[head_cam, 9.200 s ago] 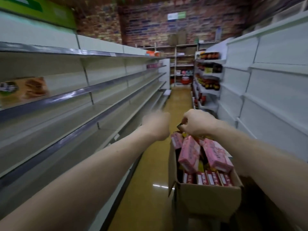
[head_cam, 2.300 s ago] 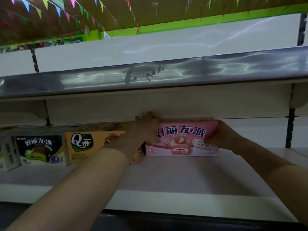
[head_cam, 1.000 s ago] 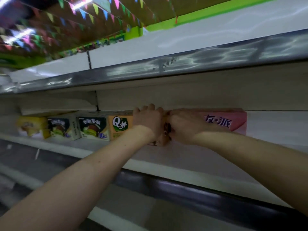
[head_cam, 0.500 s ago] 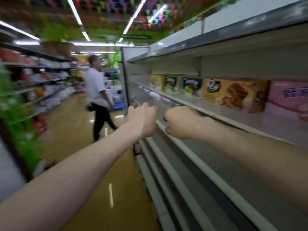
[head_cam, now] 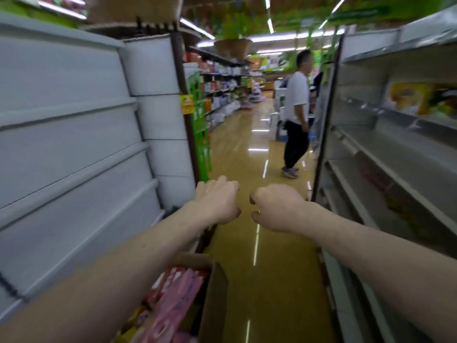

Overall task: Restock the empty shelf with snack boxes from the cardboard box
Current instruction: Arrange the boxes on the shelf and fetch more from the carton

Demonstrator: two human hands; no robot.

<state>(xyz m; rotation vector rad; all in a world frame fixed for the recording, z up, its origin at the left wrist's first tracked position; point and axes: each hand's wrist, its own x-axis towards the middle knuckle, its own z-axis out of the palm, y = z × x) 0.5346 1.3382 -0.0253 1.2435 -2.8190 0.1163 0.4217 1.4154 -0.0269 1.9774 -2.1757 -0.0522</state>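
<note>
The left hand point(head_cam: 216, 203) and the right hand point(head_cam: 277, 207) are hovering side by side above the aisle floor point(head_cam: 272, 268), close but apart, each with its fingers curling into a loose fist and gripping nothing. The open cardboard box point(head_cam: 214, 300) is sitting under the left forearm, just beside the white shelving point(head_cam: 74, 144) on the left, with pink snack boxes point(head_cam: 178, 300) lying inside it. The right-hand shelf unit point(head_cam: 395, 174) is carrying a blurred yellow box point(head_cam: 408, 97) near its upper shelf's front edge, while a person in a white shirt point(head_cam: 295, 112) is standing farther down the aisle.
</note>
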